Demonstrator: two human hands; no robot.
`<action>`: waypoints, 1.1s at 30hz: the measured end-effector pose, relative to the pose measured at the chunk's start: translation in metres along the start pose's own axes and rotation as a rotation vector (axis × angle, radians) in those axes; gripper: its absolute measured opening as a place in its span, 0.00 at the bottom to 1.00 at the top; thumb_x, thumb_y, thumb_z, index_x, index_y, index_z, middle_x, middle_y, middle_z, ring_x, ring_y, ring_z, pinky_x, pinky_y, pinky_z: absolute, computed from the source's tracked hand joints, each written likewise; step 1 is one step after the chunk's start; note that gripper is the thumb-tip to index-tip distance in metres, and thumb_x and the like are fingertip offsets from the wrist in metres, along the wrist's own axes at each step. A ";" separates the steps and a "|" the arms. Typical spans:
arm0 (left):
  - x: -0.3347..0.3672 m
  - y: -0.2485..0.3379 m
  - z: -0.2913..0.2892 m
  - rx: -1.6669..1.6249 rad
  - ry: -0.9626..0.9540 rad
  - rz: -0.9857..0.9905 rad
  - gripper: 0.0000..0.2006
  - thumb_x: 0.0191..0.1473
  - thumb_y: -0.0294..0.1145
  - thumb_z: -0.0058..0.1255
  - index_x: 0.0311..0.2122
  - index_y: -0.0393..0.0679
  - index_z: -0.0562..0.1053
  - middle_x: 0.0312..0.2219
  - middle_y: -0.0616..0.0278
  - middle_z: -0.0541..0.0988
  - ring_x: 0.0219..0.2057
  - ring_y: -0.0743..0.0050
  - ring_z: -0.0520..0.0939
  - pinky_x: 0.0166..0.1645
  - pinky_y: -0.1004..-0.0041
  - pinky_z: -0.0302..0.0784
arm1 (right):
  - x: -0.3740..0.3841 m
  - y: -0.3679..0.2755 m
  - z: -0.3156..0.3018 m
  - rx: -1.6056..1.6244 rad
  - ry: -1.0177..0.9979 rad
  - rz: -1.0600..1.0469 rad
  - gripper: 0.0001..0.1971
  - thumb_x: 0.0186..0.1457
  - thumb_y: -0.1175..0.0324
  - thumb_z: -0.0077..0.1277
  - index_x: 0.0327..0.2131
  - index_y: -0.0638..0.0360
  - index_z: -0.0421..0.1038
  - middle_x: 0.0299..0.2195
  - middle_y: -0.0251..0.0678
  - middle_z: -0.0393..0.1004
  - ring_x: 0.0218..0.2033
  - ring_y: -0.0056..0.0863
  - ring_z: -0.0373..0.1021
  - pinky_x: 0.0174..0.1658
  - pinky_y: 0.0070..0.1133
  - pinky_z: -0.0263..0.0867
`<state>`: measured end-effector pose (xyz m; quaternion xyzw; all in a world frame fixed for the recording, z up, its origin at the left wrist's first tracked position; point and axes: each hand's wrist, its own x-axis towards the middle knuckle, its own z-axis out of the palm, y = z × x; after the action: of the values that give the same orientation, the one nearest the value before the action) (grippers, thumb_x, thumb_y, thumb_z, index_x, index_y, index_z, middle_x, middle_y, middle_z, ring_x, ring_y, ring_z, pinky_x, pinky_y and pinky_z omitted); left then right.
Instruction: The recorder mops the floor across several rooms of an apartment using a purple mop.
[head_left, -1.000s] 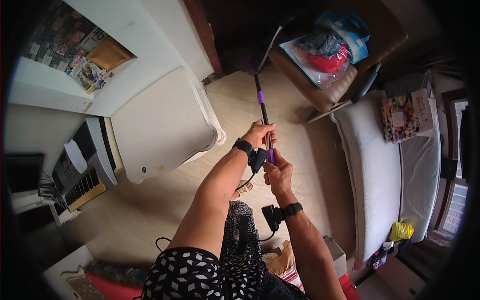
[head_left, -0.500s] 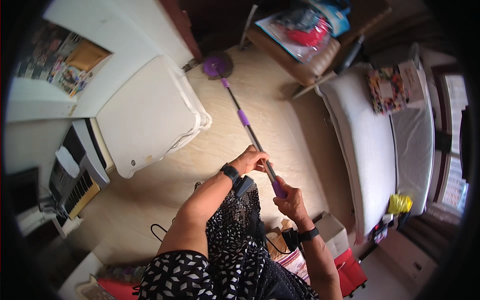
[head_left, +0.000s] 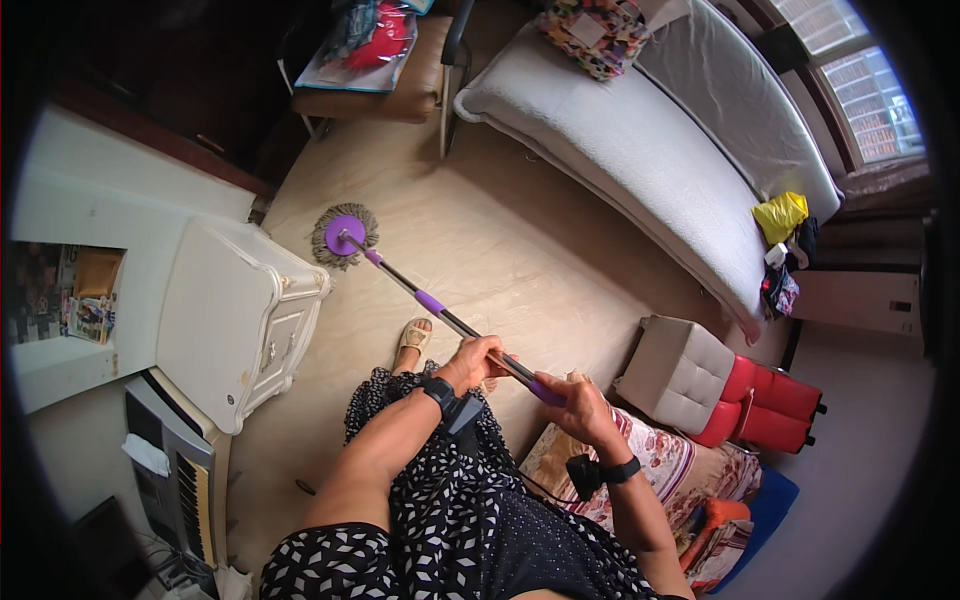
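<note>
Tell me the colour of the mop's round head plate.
Purple, ringed by grey-beige strands; the mop head shows best in the head view.

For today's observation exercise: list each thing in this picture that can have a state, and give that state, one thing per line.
Mop: head down flat on the floor, handle slanted.
Left hand: closed around the mop handle.
Right hand: closed around the handle's purple end.
White cabinet: drawers shut.
Keyboard: keys uncovered.
Bed: covered with a white sheet.
</note>
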<state>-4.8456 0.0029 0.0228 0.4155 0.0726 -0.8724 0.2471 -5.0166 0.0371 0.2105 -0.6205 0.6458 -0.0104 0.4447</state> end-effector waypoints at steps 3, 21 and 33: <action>0.014 -0.041 0.029 0.091 -0.044 -0.083 0.06 0.43 0.24 0.42 0.20 0.33 0.66 0.21 0.48 0.73 0.29 0.50 0.77 0.34 0.50 0.74 | -0.045 0.037 0.000 0.173 0.057 0.048 0.25 0.35 0.75 0.47 0.44 0.59 0.66 0.16 0.47 0.65 0.18 0.30 0.67 0.26 0.24 0.62; 0.055 -0.126 0.108 0.649 -0.052 -0.449 0.02 0.38 0.24 0.44 0.19 0.38 0.67 0.18 0.52 0.75 0.20 0.63 0.79 0.24 0.62 0.75 | -0.134 0.121 0.051 0.876 0.306 0.369 0.27 0.36 0.80 0.44 0.47 0.65 0.62 0.22 0.28 0.65 0.16 0.13 0.58 0.18 0.12 0.53; 0.152 0.060 0.121 0.685 0.134 -0.032 0.11 0.41 0.24 0.44 0.34 0.35 0.62 0.22 0.55 0.71 0.24 0.58 0.78 0.27 0.56 0.75 | 0.111 0.124 0.030 0.643 0.329 0.174 0.30 0.37 0.78 0.44 0.51 0.61 0.58 0.25 0.28 0.64 0.24 0.15 0.58 0.29 0.14 0.59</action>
<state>-4.9805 -0.1461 -0.0103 0.5293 -0.2017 -0.8208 0.0744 -5.0790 -0.0083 0.0598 -0.3818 0.7228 -0.2746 0.5063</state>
